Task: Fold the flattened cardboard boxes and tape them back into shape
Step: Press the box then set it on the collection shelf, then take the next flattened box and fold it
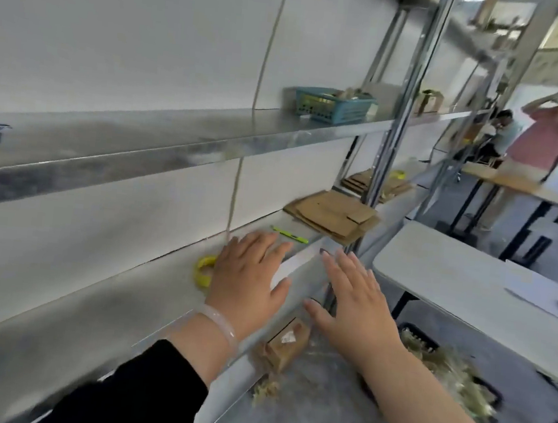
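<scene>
Metal shelving (173, 152) fills view; flattened cardboard boxes (332, 217) stacked on lower shelf, 1 o'clock from hands; left hand (250, 277) and right hand (354, 298) spread flat, holding nothing; yellow tape roll (203, 270) at left hand's 9 o'clock.

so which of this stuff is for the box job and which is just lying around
For the job: flattened cardboard stack, yellow roll (likely tape), slim green tool (maybe a cutter), small brown box on the floor.

Lying about: blue basket, black tray of shreds, white table.
</scene>
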The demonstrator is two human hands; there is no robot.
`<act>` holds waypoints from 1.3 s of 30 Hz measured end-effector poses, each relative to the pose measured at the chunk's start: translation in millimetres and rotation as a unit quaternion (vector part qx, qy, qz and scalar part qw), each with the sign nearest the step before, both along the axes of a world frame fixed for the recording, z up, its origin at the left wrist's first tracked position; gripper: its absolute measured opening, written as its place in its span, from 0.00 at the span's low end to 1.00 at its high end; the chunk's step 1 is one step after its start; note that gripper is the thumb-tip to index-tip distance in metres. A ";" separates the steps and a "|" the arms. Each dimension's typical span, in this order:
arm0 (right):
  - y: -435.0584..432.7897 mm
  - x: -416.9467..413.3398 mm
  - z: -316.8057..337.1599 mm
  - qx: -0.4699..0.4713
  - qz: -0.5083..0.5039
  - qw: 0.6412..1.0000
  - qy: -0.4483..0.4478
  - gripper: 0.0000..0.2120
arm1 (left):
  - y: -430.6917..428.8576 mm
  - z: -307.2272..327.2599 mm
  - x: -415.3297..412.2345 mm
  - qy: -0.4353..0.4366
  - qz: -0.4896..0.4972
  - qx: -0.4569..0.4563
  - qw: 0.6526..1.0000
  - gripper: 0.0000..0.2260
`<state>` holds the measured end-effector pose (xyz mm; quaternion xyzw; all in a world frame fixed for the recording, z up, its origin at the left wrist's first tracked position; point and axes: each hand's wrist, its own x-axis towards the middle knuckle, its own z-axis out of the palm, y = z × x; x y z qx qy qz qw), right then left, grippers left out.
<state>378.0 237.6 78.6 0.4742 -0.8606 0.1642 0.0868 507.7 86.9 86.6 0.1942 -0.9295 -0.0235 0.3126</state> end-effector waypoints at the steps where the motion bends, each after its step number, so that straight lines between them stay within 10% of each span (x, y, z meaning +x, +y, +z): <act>1: 11.1 -17.6 0.2 0.001 -0.013 1.000 0.001 0.38 | 7.4 -1.7 -21.6 -0.006 -0.011 0.001 1.000 0.24; 24: -74.0 -372.2 -61.5 0.025 -0.104 0.990 -0.088 0.35 | -115.5 -88.6 -364.5 -0.123 -0.045 0.116 0.985 0.26; 39: -205.9 -592.5 -108.1 0.139 0.000 0.976 -0.170 0.33 | -175.3 -156.9 -513.5 -0.114 0.085 0.387 0.911 0.25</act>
